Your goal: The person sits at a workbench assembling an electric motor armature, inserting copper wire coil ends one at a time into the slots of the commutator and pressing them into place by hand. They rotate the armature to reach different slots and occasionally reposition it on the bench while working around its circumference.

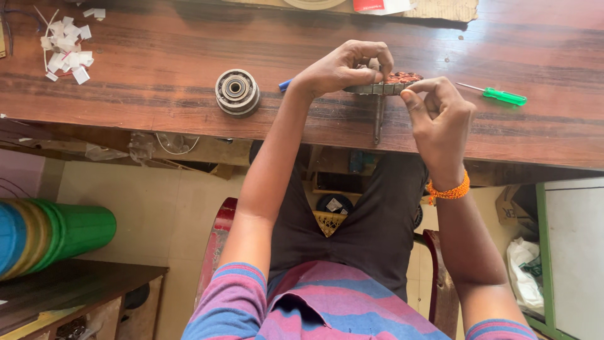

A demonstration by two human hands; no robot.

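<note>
Two hands, left hand [343,68] and right hand [440,116], pinch one flat grey metal stator with copper windings [387,85] between curled fingers; one round steel bearing hub [237,92] and one green-handled screwdriver [500,96] lie beside them.

A wound motor core [390,84] stood on the worktop [157,63] near its near edge, right of centre, on a shaft [379,119] that reached toward that edge. The left hand [343,68] lay over the core's left side; the right hand [440,113] sat at its right end, nearer the person. A bearing hub [237,92] rested to the left, well apart. A screwdriver [497,95] lay to the right. Paper scraps [66,50] sat at the far left corner.
</note>
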